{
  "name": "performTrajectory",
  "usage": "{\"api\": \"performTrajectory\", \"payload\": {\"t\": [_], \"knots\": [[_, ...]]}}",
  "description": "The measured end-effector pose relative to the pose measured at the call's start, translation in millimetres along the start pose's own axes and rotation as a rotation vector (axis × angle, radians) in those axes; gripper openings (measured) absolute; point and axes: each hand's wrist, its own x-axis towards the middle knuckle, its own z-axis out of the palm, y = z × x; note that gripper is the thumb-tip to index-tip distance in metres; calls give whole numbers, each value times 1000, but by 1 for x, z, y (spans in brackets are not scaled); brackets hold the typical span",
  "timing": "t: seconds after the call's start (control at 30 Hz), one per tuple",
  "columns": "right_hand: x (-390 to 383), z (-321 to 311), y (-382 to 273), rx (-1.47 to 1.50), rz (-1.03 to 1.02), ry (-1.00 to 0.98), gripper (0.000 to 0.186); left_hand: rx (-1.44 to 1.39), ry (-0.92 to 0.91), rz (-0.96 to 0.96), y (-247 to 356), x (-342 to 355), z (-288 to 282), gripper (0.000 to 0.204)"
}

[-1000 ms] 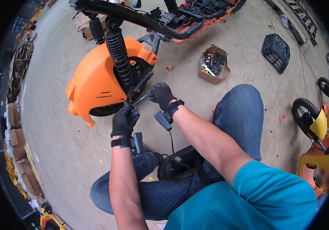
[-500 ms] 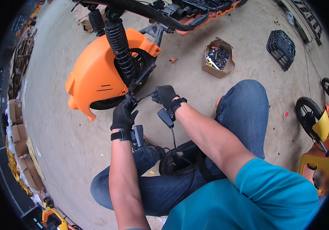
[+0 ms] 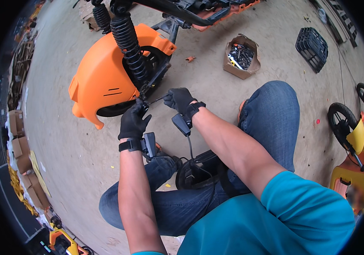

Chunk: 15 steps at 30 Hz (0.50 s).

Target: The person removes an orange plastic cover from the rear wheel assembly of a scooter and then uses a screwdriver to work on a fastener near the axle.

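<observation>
An orange front fender [image 3: 99, 78] covers a black wheel [image 3: 116, 109], with a black coil-spring shock absorber [image 3: 127, 44] beside it. My left hand [image 3: 132, 121], in a black glove, has its fingertips bunched at the fender's lower edge by the wheel hub, thumb sticking out. What those fingers pinch is too small to make out. My right hand [image 3: 179, 100], also gloved and to the right of the wheel, is closed around a thin dark rod-like tool [image 3: 156, 100]. The tool's far end points at my left fingertips; its tip is hard to see.
Behind my right hand, a cardboard box [image 3: 240, 73] holds small parts. A black plastic basket [image 3: 312, 49] lies farther right, and an orange scrap [image 3: 190, 59] on the floor. Yellow vehicles with black wheels [image 3: 342, 123] line the right edge. A black bag [image 3: 197, 172] sits between my legs.
The view has shifted slightly, the vehicle sitting a little higher and more to the left. Both hands keep their place by the hub; the rod-like tool lies at a slightly flatter angle.
</observation>
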Motion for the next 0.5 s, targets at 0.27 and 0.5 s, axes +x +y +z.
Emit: {"api": "performTrajectory", "payload": {"t": [0.27, 0.5], "knots": [[0, 3, -11, -43, -84, -78, 16, -850, 69, -184, 6, 2, 10, 30], [-11, 8, -18, -33, -180, -130, 14, -432, 192, -63, 11, 0, 8, 28]]}}
